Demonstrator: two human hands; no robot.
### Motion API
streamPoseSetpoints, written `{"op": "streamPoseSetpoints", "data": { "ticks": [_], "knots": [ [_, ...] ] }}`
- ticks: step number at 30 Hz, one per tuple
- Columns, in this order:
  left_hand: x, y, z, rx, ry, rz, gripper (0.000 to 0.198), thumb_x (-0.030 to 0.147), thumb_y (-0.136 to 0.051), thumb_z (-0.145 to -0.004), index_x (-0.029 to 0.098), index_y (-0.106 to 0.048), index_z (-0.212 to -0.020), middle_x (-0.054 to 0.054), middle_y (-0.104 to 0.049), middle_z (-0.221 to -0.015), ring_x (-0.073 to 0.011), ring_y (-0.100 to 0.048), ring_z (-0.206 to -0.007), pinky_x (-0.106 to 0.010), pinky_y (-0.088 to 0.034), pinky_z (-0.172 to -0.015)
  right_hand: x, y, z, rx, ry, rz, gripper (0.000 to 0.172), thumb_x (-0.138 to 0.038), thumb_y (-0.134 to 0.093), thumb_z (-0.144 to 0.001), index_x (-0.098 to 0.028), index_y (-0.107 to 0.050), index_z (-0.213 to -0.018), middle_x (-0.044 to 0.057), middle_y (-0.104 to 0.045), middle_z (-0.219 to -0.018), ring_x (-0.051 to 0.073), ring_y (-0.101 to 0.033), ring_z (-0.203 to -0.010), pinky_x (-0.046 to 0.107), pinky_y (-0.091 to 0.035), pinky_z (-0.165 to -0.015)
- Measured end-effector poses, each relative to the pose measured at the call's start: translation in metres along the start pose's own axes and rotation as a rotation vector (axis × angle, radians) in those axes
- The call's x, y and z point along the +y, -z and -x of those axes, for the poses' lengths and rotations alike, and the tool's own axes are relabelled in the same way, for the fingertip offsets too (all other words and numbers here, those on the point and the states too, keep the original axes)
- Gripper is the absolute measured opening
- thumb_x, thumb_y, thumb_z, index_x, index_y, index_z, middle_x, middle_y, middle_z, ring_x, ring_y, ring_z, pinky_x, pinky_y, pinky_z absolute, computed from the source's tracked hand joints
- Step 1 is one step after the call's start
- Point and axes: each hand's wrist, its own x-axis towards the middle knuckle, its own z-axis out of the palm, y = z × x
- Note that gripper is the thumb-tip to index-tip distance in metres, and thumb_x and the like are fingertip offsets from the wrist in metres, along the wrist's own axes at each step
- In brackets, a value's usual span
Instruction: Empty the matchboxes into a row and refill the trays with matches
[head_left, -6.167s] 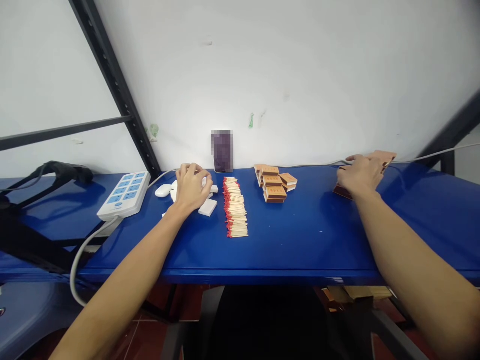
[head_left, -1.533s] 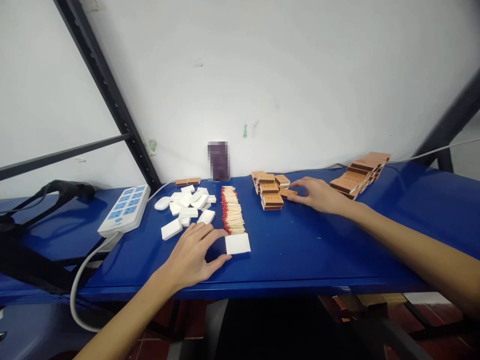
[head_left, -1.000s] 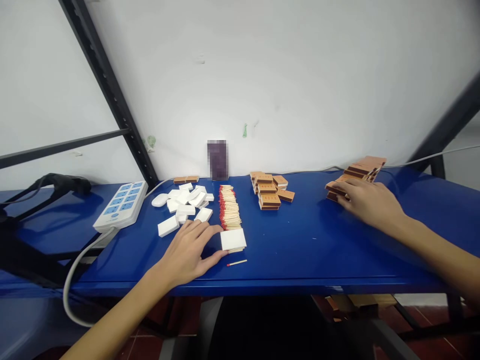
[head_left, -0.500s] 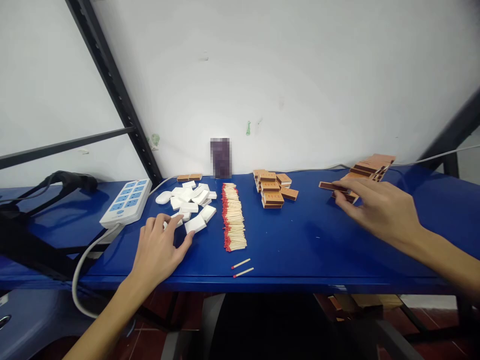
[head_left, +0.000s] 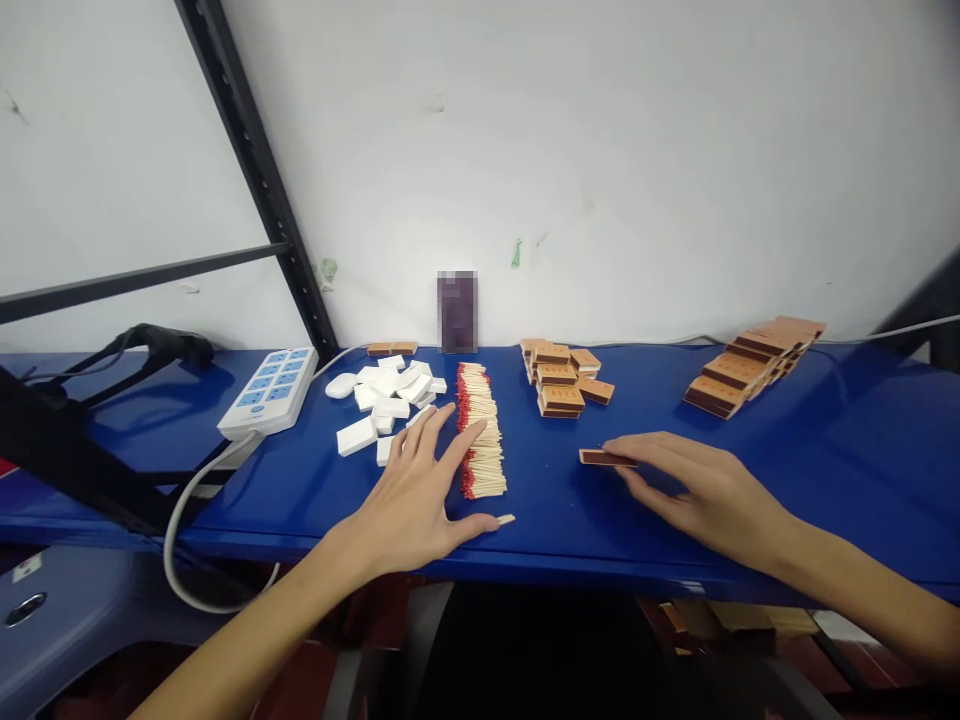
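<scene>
My right hand (head_left: 701, 490) pinches a matchbox sleeve (head_left: 596, 457) between thumb and fingers, its dark brown striking side facing me, just above the blue table. My left hand (head_left: 416, 500) is open, fingers spread, reaching over the row of red-tipped matches (head_left: 481, 440). Under its thumb shows the end of a loose match (head_left: 507, 519); whether the thumb touches it I cannot tell. Left of the row lies a heap of white matchbox trays (head_left: 390, 407), partly hidden by my left fingers.
Orange-topped matchboxes (head_left: 559, 375) are piled at the back middle. A leaning stack of sleeves (head_left: 739, 370) stands at the right. A white power strip (head_left: 271, 392) lies left, near a black shelf post (head_left: 262, 180). A blurred dark panel (head_left: 457, 312) stands against the wall.
My right hand has moved left from the sleeve stack, bringing a matchbox sleeve with it. My left hand has moved right from the white trays to the matches. The view has shifted slightly.
</scene>
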Motion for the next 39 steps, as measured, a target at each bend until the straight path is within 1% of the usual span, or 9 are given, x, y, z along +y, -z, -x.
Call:
{"op": "streamPoseSetpoints", "data": {
  "ticks": [8, 14, 18, 22, 26, 29, 32, 35, 39],
  "knots": [
    [-0.004, 0.004, -0.004, 0.172, -0.101, -0.070, 0.060, 0.048, -0.059, -0.092, 0.029, -0.042, -0.146, -0.012, -0.033, -0.155, -0.0365, -0.026, -0.146, -0.059, -0.032, -0.115, -0.004, -0.006, 0.004, -0.141, -0.075, -0.081, 0.026, -0.022, -0.055, -0.093, -0.027, -0.067, -0.115, 0.005, -0.072, -0.110, 0.021, -0.069, -0.102, 0.033, -0.060, -0.084],
    [-0.006, 0.005, -0.003, 0.059, -0.158, -0.069, 0.078, 0.060, -0.068, -0.082, 0.029, -0.039, -0.149, -0.015, -0.033, -0.156, -0.0414, -0.026, -0.145, -0.064, -0.032, -0.112, -0.004, -0.007, -0.001, -0.180, -0.264, -0.014, 0.038, -0.042, -0.062, -0.089, -0.025, -0.065, -0.123, 0.010, -0.067, -0.121, 0.028, -0.066, -0.107, 0.045, -0.057, -0.090],
    [-0.012, 0.000, -0.009, 0.106, -0.153, -0.107, 0.068, 0.054, -0.064, -0.088, 0.029, -0.042, -0.147, -0.015, -0.034, -0.155, -0.0388, -0.026, -0.146, -0.062, -0.032, -0.113, -0.004, -0.008, -0.012, -0.271, -0.376, -0.143, 0.035, -0.045, -0.060, -0.090, -0.026, -0.067, -0.118, 0.006, -0.071, -0.107, 0.023, -0.069, -0.089, 0.039, -0.059, -0.076],
    [-0.015, -0.004, -0.012, 0.155, -0.173, -0.101, 0.065, 0.055, -0.065, -0.087, 0.028, -0.046, -0.143, -0.014, -0.040, -0.151, -0.0375, -0.029, -0.144, -0.058, -0.033, -0.113, -0.008, -0.010, -0.023, -0.217, -0.429, -0.228, 0.030, -0.044, -0.066, -0.085, -0.026, -0.071, -0.109, 0.005, -0.071, -0.103, 0.020, -0.067, -0.078, 0.037, -0.058, -0.070],
    [-0.013, -0.004, -0.009, 0.239, -0.173, -0.030, 0.054, 0.050, -0.063, -0.090, 0.024, -0.053, -0.137, -0.013, -0.046, -0.146, -0.0338, -0.037, -0.139, -0.053, -0.035, -0.111, -0.016, -0.013, -0.030, -0.138, -0.404, -0.309, 0.029, -0.038, -0.068, -0.084, -0.025, -0.071, -0.109, 0.006, -0.070, -0.109, 0.021, -0.068, -0.089, 0.038, -0.059, -0.079],
    [-0.008, 0.000, -0.011, 0.329, -0.142, 0.047, 0.035, 0.038, -0.060, -0.093, 0.021, -0.061, -0.123, -0.011, -0.059, -0.133, -0.0291, -0.053, -0.125, -0.048, -0.040, -0.102, -0.022, -0.015, -0.038, -0.091, -0.349, -0.323, 0.027, -0.033, -0.067, -0.084, -0.025, -0.070, -0.109, 0.006, -0.070, -0.110, 0.022, -0.068, -0.093, 0.038, -0.059, -0.081],
    [-0.006, 0.005, -0.020, 0.421, -0.075, 0.161, 0.019, 0.033, -0.057, -0.094, 0.021, -0.067, -0.105, -0.003, -0.073, -0.097, -0.0204, -0.068, -0.088, -0.044, -0.043, -0.091, -0.028, -0.019, -0.050, -0.038, -0.293, -0.289, 0.026, -0.029, -0.068, -0.083, -0.024, -0.068, -0.109, 0.007, -0.070, -0.108, 0.023, -0.067, -0.094, 0.041, -0.058, -0.082],
    [-0.007, 0.010, -0.034, 0.451, -0.030, 0.342, 0.018, 0.034, -0.056, -0.093, 0.020, -0.068, -0.096, 0.001, -0.072, -0.080, -0.0135, -0.064, -0.064, -0.035, -0.048, -0.076, -0.033, -0.026, -0.065, 0.005, -0.254, -0.263, 0.026, -0.026, -0.069, -0.082, -0.023, -0.066, -0.108, 0.007, -0.069, -0.107, 0.025, -0.066, -0.098, 0.043, -0.056, -0.084],
    [-0.009, 0.015, -0.037, 0.378, -0.064, 0.457, 0.023, 0.035, -0.054, -0.093, 0.019, -0.064, -0.107, -0.001, -0.069, -0.085, -0.0132, -0.061, -0.066, -0.029, -0.049, -0.064, -0.040, -0.035, -0.081, 0.010, -0.225, -0.285, 0.026, -0.020, -0.066, -0.081, -0.023, -0.061, -0.106, 0.007, -0.067, -0.106, 0.024, -0.065, -0.095, 0.041, -0.055, -0.081]
  ]
}}
